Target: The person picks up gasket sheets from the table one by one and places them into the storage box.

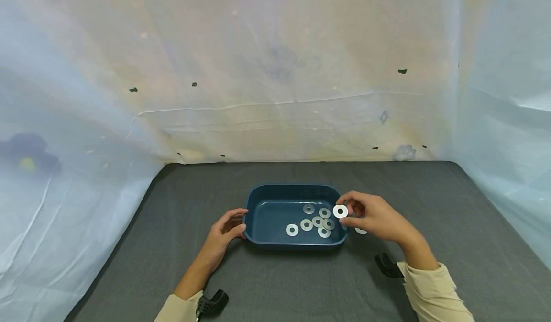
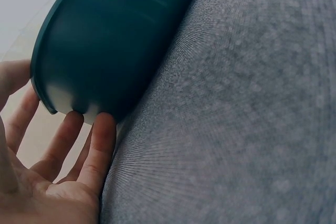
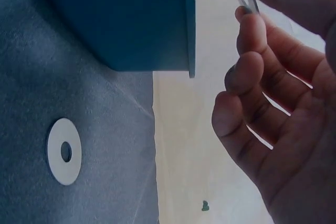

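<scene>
One flat silver washer, round hole, pinched upright

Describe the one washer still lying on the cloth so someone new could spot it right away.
Find the dark blue tray in the middle of the grey cloth. Just off its right end, under the right hand, lies a washer flat on the cloth: the only one neither inside the tray nor held.

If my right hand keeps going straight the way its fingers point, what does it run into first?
The right hand, pinching a washer, points left over the blue tray's rim. Going straight on, it would probably pass above the washers in the tray and meet the far left wall, though height is hard to judge.
</scene>
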Tool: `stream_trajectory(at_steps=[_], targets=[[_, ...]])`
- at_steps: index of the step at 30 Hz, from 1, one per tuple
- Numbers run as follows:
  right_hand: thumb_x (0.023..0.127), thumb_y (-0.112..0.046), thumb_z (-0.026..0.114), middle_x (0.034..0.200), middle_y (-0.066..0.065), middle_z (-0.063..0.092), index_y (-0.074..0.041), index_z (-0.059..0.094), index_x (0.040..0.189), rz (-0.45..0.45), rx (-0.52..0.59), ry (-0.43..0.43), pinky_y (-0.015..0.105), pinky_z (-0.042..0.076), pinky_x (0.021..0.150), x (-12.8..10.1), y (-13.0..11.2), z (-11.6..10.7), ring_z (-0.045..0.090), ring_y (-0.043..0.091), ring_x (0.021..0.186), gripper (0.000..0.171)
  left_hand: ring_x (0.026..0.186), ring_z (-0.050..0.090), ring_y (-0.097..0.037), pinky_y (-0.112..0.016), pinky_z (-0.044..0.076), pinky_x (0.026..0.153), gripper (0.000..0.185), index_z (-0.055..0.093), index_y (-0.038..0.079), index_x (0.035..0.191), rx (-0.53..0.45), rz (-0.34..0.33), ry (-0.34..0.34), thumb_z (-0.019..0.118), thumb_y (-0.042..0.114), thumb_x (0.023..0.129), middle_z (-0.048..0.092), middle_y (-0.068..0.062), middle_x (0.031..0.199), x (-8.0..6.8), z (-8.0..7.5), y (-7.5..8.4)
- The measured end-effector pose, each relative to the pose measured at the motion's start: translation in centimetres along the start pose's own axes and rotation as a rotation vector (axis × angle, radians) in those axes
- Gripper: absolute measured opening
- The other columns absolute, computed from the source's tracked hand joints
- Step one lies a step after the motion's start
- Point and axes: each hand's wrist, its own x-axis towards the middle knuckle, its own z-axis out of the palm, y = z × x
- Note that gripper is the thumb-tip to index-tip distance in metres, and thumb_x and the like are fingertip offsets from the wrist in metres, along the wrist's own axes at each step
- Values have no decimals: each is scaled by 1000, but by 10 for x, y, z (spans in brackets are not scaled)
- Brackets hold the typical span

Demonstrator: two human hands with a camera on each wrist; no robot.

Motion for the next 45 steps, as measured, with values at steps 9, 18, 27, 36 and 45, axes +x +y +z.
stream_trajectory(at_steps=[9, 18, 27, 36, 45], targets=[[86, -20, 79, 83, -5, 53, -17, 64, 113, 2, 1, -11, 23, 42, 61, 12, -8, 8, 47, 7, 69, 31, 98, 60, -8, -30, 56, 79, 43, 50, 1, 138, -8, -7, 5, 61, 13, 99, 50, -15, 131, 1, 1, 0], [87, -20, 78, 82, -8, 55, -15, 65, 117, 1, -39, -4, 23, 42, 61, 22, -11, 19, 47, 7, 68, 33, 97, 60, -9, -29, 56, 78, 43, 50, 0, 138, -14, -9, 5, 61, 13, 98, 51, -12, 129, 2, 1, 1], [89, -22, 75, 83, -7, 54, -14, 65, 118, 24, -72, 13, 23, 42, 59, 28, -17, 23, 48, 7, 65, 31, 98, 60, -9, -29, 56, 79, 43, 50, 1, 138, -14, -6, 5, 61, 13, 99, 51, -12, 129, 1, 0, 1], [92, -19, 72, 83, -8, 56, -9, 65, 121, 34, -58, 38, 23, 43, 62, 21, -17, 22, 49, 8, 68, 31, 97, 61, -8, -29, 56, 78, 43, 50, 0, 138, -15, 2, 4, 61, 13, 99, 52, -11, 128, 0, -1, 2], [92, -19, 72, 83, -8, 56, -11, 66, 119, 30, -35, 67, 23, 44, 60, 11, -9, 18, 49, 6, 66, 29, 96, 60, -9, -29, 56, 78, 43, 50, 0, 138, -1, 0, 5, 61, 14, 99, 52, -9, 127, 0, -5, 0]])
